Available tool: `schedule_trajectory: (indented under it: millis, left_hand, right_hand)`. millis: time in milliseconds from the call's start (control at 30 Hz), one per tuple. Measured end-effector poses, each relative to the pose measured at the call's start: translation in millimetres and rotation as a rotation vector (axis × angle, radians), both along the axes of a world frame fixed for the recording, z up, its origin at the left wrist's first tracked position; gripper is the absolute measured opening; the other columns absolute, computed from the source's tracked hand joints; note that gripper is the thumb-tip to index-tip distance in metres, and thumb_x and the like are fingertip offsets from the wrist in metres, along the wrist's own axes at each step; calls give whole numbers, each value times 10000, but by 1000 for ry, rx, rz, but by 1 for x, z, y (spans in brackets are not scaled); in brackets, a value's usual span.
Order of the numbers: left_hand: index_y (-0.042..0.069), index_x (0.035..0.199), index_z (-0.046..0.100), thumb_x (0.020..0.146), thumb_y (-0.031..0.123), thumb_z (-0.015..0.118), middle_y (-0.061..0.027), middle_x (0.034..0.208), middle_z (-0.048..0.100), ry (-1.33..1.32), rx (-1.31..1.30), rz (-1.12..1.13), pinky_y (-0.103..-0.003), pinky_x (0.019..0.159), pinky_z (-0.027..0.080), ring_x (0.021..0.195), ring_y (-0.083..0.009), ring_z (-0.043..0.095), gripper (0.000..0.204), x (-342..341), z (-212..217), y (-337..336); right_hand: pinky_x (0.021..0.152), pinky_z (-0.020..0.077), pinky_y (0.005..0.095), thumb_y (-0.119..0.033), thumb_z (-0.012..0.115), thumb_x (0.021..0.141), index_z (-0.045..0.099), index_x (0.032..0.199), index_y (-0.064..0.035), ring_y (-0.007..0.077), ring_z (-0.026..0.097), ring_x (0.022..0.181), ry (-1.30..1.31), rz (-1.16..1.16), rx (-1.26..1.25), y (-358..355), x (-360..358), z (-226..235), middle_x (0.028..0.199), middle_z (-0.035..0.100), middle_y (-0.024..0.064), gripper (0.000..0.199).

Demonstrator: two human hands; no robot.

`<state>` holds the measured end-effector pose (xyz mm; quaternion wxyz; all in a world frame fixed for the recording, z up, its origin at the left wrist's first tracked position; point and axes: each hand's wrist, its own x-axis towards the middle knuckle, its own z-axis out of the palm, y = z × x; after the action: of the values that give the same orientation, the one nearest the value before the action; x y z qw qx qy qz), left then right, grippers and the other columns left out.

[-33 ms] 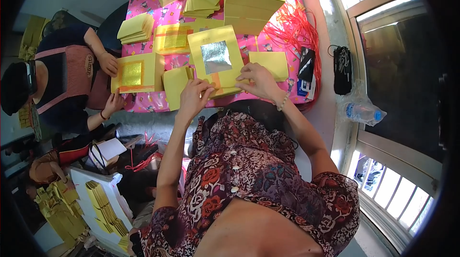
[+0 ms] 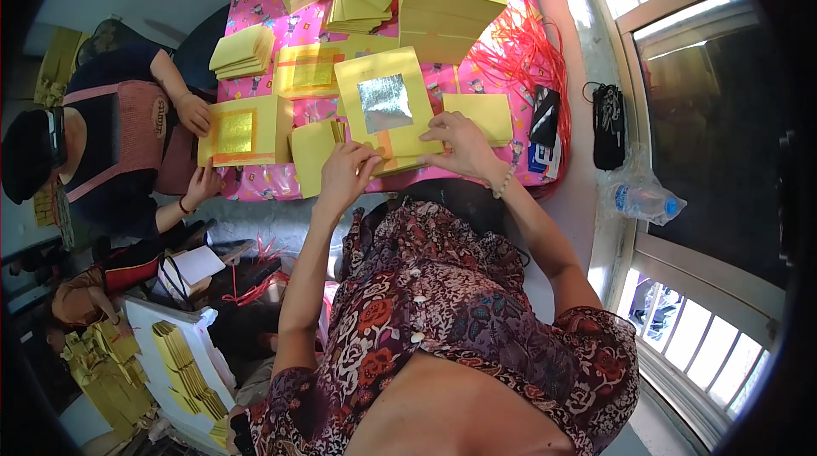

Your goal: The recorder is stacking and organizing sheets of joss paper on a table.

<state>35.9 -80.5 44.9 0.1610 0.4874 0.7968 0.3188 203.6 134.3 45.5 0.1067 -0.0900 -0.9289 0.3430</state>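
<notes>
A yellow paper sheet (image 2: 408, 82) with a silver foil square (image 2: 385, 104) and an orange band near its lower edge lies in front of me on a stack of similar paper. At its lower left edge, my left hand (image 2: 347, 173) is closed, thumb and fingers pinching the paper. My right hand (image 2: 464, 143) rests bent fingers against the sheet's lower right edge, with a gap between thumb and forefinger. Left of the sheet lies a folded yellow paper bundle (image 2: 313, 158), close to my left hand. Another yellow stack (image 2: 481, 116) sits just beyond my right hand.
Across the pink patterned tablecloth (image 2: 277, 185) stand a tall yellow paper stack (image 2: 442, 39) and several bundles. Red strings (image 2: 532, 48) tangle at the right edge. A co-worker (image 2: 111, 133) at the left handles gold-foil paper (image 2: 231, 133). A plastic bottle (image 2: 647, 201) lies by the window.
</notes>
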Motion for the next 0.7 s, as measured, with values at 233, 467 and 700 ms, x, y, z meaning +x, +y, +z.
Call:
schedule_trajectory:
  millis: [233,467,700]
  left_hand:
    - [45,932,700,830,133,697,-98,947,668,1,125,-62,-388,788,486,889,-281,604,135,-8,20,7]
    - [75,1020,691,704,50,745,-100,1106,668,-126,358,24,-404,922,473,1076,-313,592,322,-21,0,12]
    - [69,1039,684,789,92,703,-100,982,707,-346,221,-32,-361,853,502,935,-291,662,253,-18,-27,13]
  right_hand:
    - [869,499,403,-131,725,789,668,1044,-88,307,611,1022,137,85,101,15,-6,-7,1011,652,99,265]
    - [912,504,419,-89,738,762,658,1042,-56,336,620,1044,219,113,-215,17,-2,-2,1067,669,122,294]
    - [769,523,381,-223,745,799,667,1036,-59,303,642,904,189,97,-54,15,-13,-13,994,674,120,298]
